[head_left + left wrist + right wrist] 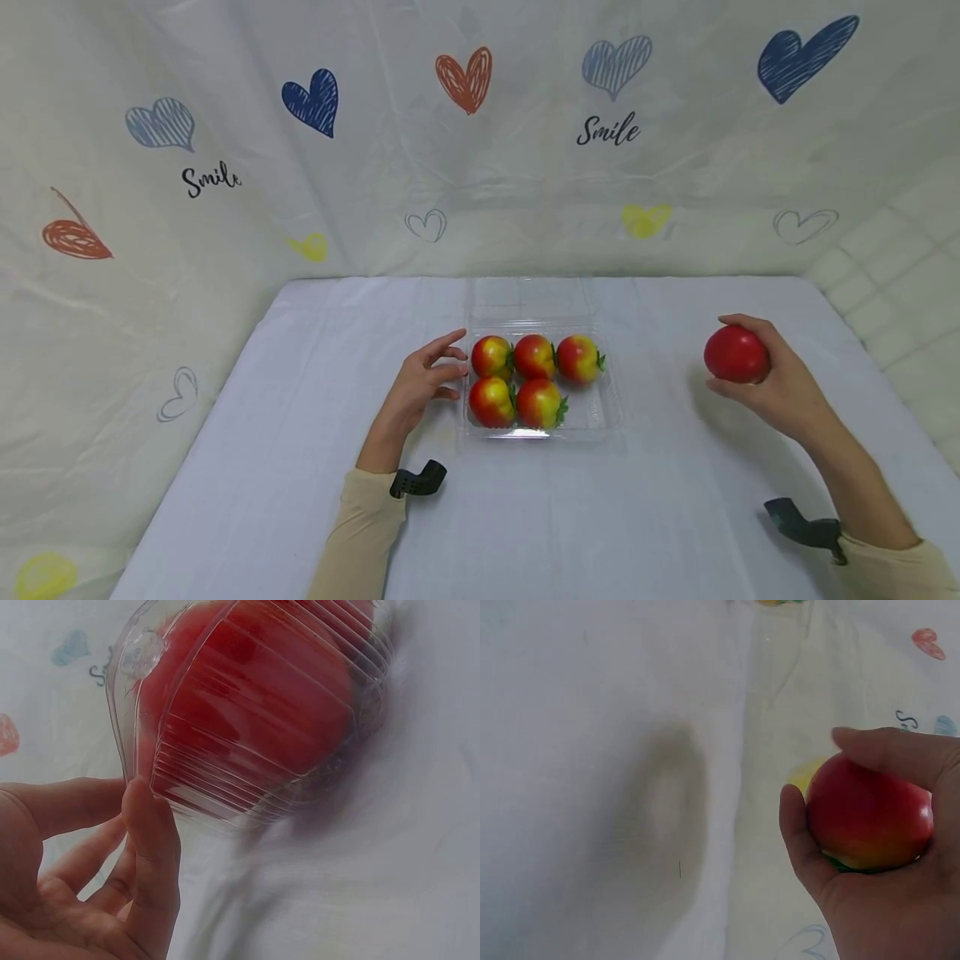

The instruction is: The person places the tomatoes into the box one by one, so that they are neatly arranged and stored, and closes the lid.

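Observation:
At the table's middle lies a clear plastic box (592, 417), its lid (531, 298) folded open toward the back. Several red-and-yellow fruits (535, 357) with green leaves sit inside, three in the back row and two in front; the front right corner is bare. My left hand (422, 379) pinches the box's left rim between thumb and finger, seen closely in the left wrist view. Off to the right, my right hand (783, 387) holds a red fruit (737, 354) above the table. In the right wrist view, that fruit (868, 814) shows green leaves underneath.
A white cloth covers the table (300, 517). Behind it and along the left hangs a pale sheet (525, 183) printed with hearts and "Smile". Black wrist mounts (420, 479) sit on both forearms.

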A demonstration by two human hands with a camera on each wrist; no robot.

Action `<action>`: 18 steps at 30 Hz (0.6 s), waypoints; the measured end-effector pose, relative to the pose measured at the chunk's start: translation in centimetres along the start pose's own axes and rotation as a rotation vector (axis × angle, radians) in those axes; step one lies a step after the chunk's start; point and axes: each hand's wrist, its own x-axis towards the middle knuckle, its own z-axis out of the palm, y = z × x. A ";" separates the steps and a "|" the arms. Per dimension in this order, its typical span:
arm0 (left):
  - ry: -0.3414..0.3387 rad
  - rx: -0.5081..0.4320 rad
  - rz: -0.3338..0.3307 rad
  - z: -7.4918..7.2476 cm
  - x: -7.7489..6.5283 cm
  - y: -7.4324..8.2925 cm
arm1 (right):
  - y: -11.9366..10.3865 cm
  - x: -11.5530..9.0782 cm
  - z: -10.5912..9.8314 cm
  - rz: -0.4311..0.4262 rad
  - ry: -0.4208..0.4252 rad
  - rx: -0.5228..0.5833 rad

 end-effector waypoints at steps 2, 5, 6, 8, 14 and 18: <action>0.001 0.001 -0.003 0.0 -0.1 0.0 | -0.1 0.0 0.2 -0.009 -0.018 0.008; 0.003 -0.002 -0.005 0.0 0.0 -0.1 | -0.1 0.0 0.4 -0.039 -0.029 0.028; 0.006 -0.001 -0.004 0.0 0.0 -0.1 | -0.1 0.0 0.4 -0.057 -0.026 0.034; 0.009 -0.002 -0.004 0.0 0.0 -0.1 | -0.1 0.0 0.4 -0.092 -0.020 0.055; 0.006 -0.005 -0.001 0.0 0.1 -0.2 | -0.3 0.1 0.6 -0.122 -0.016 0.099; 0.003 -0.012 -0.003 -0.1 0.1 -0.2 | -0.8 0.2 0.9 -0.082 -0.031 0.092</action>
